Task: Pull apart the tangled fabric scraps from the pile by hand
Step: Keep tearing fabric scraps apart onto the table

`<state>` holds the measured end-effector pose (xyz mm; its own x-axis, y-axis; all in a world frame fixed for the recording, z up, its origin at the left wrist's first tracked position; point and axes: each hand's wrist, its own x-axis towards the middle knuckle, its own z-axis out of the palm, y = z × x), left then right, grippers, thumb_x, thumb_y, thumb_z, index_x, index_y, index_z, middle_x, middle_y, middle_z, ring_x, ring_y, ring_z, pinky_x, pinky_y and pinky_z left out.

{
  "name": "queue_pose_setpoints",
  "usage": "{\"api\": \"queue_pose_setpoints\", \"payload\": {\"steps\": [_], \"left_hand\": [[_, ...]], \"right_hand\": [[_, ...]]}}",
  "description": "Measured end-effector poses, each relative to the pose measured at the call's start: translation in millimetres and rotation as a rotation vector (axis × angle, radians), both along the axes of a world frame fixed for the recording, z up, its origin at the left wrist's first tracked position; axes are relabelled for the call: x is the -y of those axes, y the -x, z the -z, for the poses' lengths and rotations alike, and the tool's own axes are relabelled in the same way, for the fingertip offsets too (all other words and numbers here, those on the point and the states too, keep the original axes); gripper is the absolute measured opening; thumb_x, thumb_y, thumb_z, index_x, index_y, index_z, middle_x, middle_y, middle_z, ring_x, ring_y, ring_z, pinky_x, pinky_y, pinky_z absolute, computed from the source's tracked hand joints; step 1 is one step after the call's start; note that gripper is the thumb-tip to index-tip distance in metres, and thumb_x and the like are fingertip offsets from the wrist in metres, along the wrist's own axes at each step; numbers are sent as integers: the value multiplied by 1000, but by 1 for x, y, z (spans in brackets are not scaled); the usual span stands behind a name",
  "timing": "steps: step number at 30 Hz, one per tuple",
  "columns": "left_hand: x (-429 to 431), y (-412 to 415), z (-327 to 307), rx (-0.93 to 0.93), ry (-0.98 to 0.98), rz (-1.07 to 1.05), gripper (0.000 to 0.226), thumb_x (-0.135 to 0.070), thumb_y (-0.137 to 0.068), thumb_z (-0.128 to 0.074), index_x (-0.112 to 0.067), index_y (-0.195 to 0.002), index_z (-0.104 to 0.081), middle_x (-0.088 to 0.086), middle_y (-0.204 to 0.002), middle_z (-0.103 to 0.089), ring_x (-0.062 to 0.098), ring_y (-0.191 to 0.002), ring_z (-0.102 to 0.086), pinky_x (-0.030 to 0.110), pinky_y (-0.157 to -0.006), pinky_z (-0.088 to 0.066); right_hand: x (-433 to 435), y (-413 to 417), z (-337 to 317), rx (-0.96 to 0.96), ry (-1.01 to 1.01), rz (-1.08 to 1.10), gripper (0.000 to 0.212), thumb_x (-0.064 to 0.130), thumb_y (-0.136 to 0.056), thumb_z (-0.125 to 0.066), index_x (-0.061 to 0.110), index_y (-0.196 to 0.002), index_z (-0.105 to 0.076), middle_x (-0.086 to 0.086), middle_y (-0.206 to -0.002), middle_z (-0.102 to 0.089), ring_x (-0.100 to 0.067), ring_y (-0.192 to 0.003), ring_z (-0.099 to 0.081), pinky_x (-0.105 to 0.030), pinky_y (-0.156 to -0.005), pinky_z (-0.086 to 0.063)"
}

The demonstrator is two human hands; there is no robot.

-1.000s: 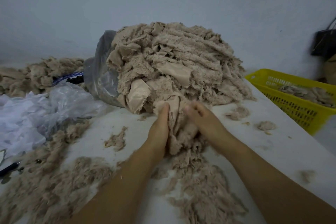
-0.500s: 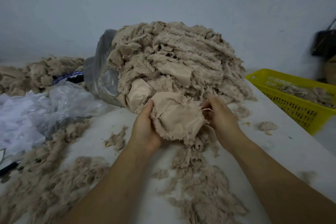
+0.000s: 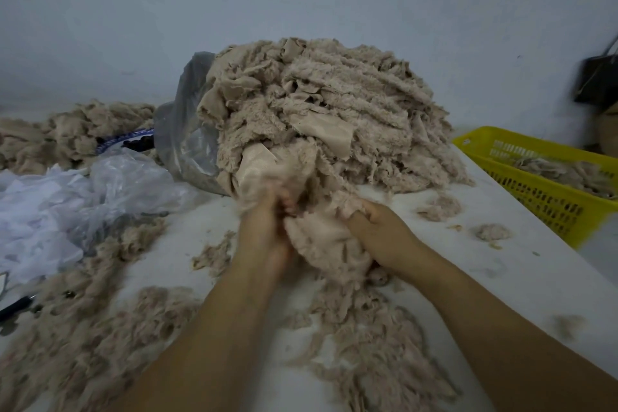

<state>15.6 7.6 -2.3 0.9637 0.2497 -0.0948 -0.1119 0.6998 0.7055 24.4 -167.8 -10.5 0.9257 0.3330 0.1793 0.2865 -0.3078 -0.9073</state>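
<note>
Fleece scrap (image 3: 321, 241) sits clenched in curled fingers of left hand (image 3: 264, 231) and right hand (image 3: 378, 231) beside the pile (image 3: 334, 110); next, likely a firm outward tug.

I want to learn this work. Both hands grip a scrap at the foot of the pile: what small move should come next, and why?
Probably draw the hands apart. The left hand and right hand grip the scrap close together, and its far edge seems caught in the pile, so pulling should free it.
</note>
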Motion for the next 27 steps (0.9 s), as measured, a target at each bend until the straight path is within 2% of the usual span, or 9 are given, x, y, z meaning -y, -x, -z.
{"api": "queue_pose_setpoints", "payload": {"steps": [2, 4, 6, 9, 12, 18, 22, 25, 27], "left_hand": [[-25, -7, -2, -23, 235, -106, 20, -18, -107, -40, -16, -92, -53, -3, -68, -47, 4, -55, -43, 12, -45, -39], [-29, -5, 2, -39, 212, -42, 25, -26, -108, -40, -16, -87, -51, -3, -70, -47, 4, -54, -45, 13, -45, -40], [-9, 0, 5, -48, 33, 84, 34, -37, -105, -44, -14, -84, -57, -1, -69, -58, 7, -54, -54, 17, -48, -46], [25, 10, 2, -38, -321, 220, 52, -59, -93, -48, -12, -96, -71, 2, -88, -75, 12, -74, -71, 20, -59, -54], [34, 20, 5, -39, -521, 322, 71, -74, -70, -59, -17, -108, -75, 0, -105, -77, 13, -97, -73, 23, -73, -58], [32, 21, 6, -27, -622, 342, 32, -37, -82, -77, -9, -96, -77, 12, -99, -77, 24, -94, -74, 30, -79, -60], [34, 24, 4, -57, -646, 357, 38, -39, -76, -77, -6, -94, -72, 16, -102, -75, 36, -101, -70, 49, -99, -52], [37, 26, -1, -15, -611, 408, 36, -42, -65, -79, -12, -78, -63, 17, -89, -63, 32, -87, -58, 50, -89, -49], [35, 25, -1, 9, -523, 451, 25, -33, -71, -77, -21, -61, -58, 11, -72, -54, 26, -72, -51, 40, -74, -46]], "right_hand": [[11, -2, -6, -92, -132, 46, 48, 34, -101, -51, 36, -54, -60, 3, -46, -50, -13, -43, -50, -20, -47, -41], [19, -8, -10, -172, -277, 119, 30, 36, -98, -57, 19, -74, -65, -10, -61, -56, -21, -55, -55, -27, -56, -43], [20, -11, -8, -230, -364, 151, 26, 35, -97, -60, 10, -94, -66, -12, -77, -67, -21, -68, -65, -30, -64, -50], [15, -11, -5, -283, -426, 158, 18, 34, -95, -62, 16, -99, -67, -12, -103, -73, -25, -96, -71, -42, -90, -53], [10, -9, -5, -276, -459, 137, 20, 33, -96, -62, 15, -102, -67, -11, -102, -75, -27, -98, -71, -43, -90, -55], [2, -7, -1, -228, -386, 100, 18, 32, -97, -59, 27, -87, -72, -5, -94, -76, -21, -91, -73, -30, -76, -59], [2, -7, -5, -227, -398, 215, 44, 46, -94, -59, 3, -104, -66, -17, -98, -72, -29, -95, -71, -45, -83, -57], [7, -13, -4, -231, -445, 294, 32, 45, -96, -55, 30, -74, -74, 9, -78, -75, -6, -76, -71, -28, -67, -54], [6, -15, -5, -233, -481, 316, 33, 42, -96, -54, 39, -69, -72, 15, -76, -73, -3, -76, -70, -25, -68, -51]]}}
